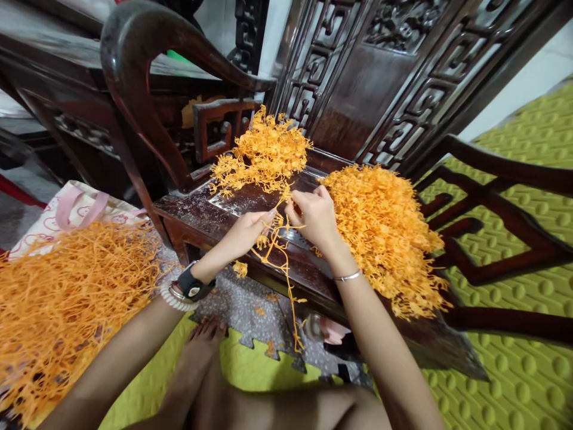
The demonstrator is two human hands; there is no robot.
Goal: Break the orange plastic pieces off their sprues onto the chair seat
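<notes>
Both my hands meet over the seat of a dark carved wooden chair [210, 212]. My left hand [246, 230] and my right hand [313, 216] each pinch the same orange plastic strand piece [280, 251], whose long stem hangs down past the seat edge. A small heap of orange plastic pieces [264, 152] lies on the seat just behind my hands. A larger heap of the same pieces [385, 230] covers the seat's right side, beside my right wrist. My left wrist carries a black watch and a white bracelet, my right a thin bangle.
A big mass of bare orange strands [67, 298] spills from a pink and white bag [76, 206] at the left. The chair's armrests [492, 197] and carved back [385, 71] rise around the seat. Green bumpy mat [528, 370] and grey foam tiles [242, 304] cover the floor; my legs lie below.
</notes>
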